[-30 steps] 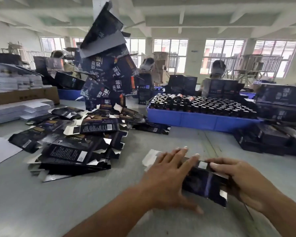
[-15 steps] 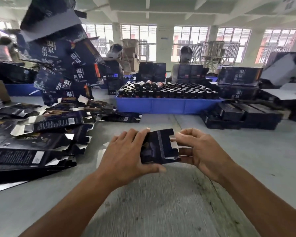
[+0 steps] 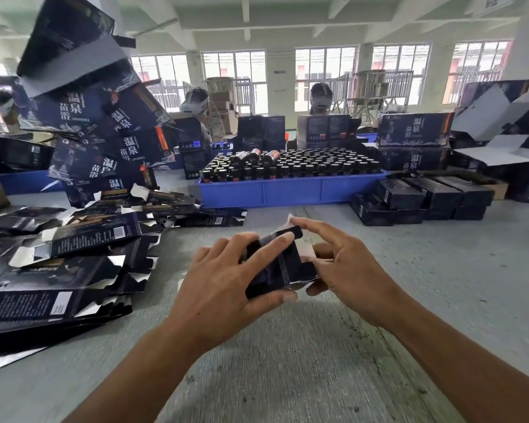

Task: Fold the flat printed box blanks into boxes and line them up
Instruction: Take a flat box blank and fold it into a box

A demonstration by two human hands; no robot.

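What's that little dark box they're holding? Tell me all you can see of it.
The box blank looks like glossy dark printed card with a pale, silvery inside. It is half-formed and held above the grey table. The left hand grips its body, thumb beneath and fingers on top. The right hand holds its open end, where a dark flap and a pale flap stick up.

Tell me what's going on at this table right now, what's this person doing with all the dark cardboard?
A person is folding a small dark box blank into shape above the grey table. The left hand grips its body while the right hand works the end flap with its fingertips. A heap of flat blanks waits at left, and finished boxes sit lined up at right. Behind them is a blue tray of bottles.
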